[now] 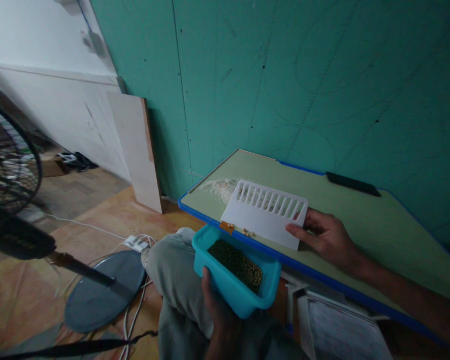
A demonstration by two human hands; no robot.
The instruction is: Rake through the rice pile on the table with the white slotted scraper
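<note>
My left hand (219,305) grips a turquoise plastic tub (225,285) from below, just under the table's front edge. Inside lie small green beans (232,260) and a patch of pale round beans (252,274). My right hand (324,235) pinches the right end of a white slotted plastic panel (262,225), which stands tilted on the tabletop. Several pale beans (248,233) sit along the table edge in front of the panel, and more show through its slots. Behind its left end spreads a whitish heap of grains (225,187).
The pale green table (360,215) has a blue rim and touches a green wall (285,90). A black bar (352,184) lies at its back edge. To the left stand a fan (7,165) with a round base (105,295), a power strip (137,243) with cables, and a leaning board (135,145).
</note>
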